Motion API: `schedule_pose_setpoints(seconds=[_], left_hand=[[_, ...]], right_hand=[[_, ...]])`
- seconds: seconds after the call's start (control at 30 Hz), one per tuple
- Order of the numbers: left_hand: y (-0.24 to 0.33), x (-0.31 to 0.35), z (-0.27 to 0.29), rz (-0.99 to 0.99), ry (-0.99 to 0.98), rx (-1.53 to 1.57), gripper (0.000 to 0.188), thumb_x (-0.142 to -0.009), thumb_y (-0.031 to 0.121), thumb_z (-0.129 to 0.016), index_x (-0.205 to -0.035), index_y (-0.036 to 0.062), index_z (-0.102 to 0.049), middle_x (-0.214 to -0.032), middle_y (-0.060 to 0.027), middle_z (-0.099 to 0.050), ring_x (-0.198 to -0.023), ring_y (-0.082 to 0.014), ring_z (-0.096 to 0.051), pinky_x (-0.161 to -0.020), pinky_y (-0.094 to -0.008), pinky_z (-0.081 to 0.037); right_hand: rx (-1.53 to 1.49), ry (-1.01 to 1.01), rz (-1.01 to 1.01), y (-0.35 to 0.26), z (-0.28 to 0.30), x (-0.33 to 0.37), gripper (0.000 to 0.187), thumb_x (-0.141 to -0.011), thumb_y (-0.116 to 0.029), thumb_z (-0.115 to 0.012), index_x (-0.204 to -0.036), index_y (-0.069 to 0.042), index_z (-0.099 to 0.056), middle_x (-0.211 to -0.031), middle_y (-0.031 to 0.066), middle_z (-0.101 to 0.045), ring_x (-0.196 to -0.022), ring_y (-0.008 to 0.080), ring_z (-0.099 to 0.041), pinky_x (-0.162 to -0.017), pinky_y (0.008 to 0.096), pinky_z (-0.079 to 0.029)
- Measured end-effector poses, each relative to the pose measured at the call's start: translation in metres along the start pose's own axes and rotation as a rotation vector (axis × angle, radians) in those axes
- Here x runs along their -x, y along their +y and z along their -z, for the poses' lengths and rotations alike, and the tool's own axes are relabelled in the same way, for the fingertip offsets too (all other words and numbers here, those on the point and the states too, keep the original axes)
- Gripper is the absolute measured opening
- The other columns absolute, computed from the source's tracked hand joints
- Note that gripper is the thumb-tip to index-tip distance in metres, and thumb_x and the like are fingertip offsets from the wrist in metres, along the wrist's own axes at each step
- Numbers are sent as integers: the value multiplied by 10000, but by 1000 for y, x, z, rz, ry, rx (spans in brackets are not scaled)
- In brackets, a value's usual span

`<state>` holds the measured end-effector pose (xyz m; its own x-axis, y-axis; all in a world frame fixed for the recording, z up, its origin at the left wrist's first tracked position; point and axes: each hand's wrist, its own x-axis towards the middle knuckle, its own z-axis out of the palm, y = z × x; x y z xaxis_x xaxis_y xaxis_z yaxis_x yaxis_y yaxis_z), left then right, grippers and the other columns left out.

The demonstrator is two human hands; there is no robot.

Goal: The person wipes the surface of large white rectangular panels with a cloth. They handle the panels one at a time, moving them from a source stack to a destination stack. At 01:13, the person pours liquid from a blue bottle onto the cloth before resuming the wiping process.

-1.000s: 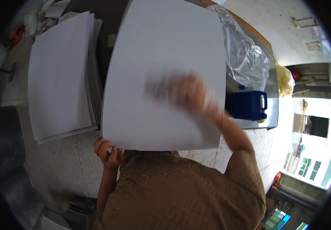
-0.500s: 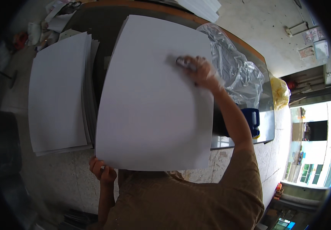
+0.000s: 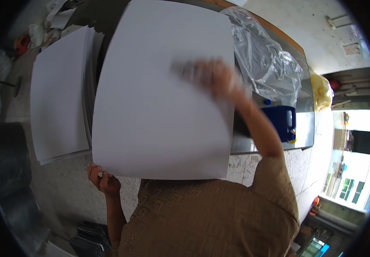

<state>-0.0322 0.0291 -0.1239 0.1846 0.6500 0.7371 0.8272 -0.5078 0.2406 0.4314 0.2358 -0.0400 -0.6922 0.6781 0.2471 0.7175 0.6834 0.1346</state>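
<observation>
A large white sheet [image 3: 159, 124] lies before me, reaching over the table's near edge. Its near left corner is pinched between the thumb and fingers of my left hand [image 3: 103, 180]. Over the upper right part of the sheet my right hand [image 3: 215, 79] is smeared by motion. It is closed round a small dark thing, blurred at its left end, whose kind I cannot make out. A stack of white sheets [image 3: 58, 98] lies to the left, its edges slightly uneven.
Crumpled clear plastic film [image 3: 270, 64] covers the right side of the dark table [image 3: 247, 147]. Near it stand a dark blue jug [image 3: 284, 122] and a small blue cap [image 3: 267, 102]. A yellow bag [image 3: 321, 92] is past the table's right end; a dark padded seat [image 3: 7, 154] is at left.
My right hand has swept somewhat left relative to the sheet, still holding the dark thing. My left hand stays at the sheet's corner. The whole view has shifted a little.
</observation>
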Motion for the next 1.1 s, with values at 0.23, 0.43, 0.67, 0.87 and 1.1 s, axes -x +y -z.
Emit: schedule_pose_setpoints(seconds=[0.23, 0.43, 0.67, 0.87, 1.1], left_hand=[[-4, 5, -10, -39, 48, 39, 129, -1032, 90, -415, -1160, 91, -402, -1200, -180, -475, -1141, -380, -503, -909, -532, -489], [-6, 7, -13, -21, 71, 58, 114, -1033, 71, -422, -1145, 85, -417, -1216, -168, -481, -1160, -372, -511, -930, -529, -484], [10, -7, -10, 23, 40, 26, 84, -1056, 92, -426, -1138, 76, -416, -1213, -167, -473, -1173, -393, -513, -927, -541, -484], [16, -5, 3, 58, -3, -40, 68, -1046, 63, -444, -1109, 40, -430, -1238, -182, -480, -1214, -422, -512, -966, -567, -473], [16, -6, 0, 66, 9, 12, 71, -1021, 3, -450, -1091, 8, -444, -1247, -210, -482, -1222, -433, -497, -982, -574, -459]], right_hand=[[-436, -69, -120, -198, 95, 119, 505, -780, -407, -799, -1232, -280, -613, -1019, 66, -602, -866, 224, -596, -680, 366, -515], [-280, -90, -276, -64, 60, 65, 581, -811, -412, -764, -1326, -220, -575, -1167, 106, -628, -967, 261, -615, -847, 466, -486], [-65, 103, -654, 184, -9, -39, 595, -948, -537, -546, -1366, -114, -562, -1075, 212, -704, -1036, 355, -676, -902, 428, -521], [-24, -12, -725, 219, -28, -86, 612, -952, -518, -529, -1422, -127, -500, -1126, 217, -691, -1056, 369, -663, -912, 439, -514], [-259, 9, -570, 97, 20, -40, 457, -942, -411, -613, -1298, -127, -580, -1058, 190, -687, -954, 353, -666, -879, 447, -505]])
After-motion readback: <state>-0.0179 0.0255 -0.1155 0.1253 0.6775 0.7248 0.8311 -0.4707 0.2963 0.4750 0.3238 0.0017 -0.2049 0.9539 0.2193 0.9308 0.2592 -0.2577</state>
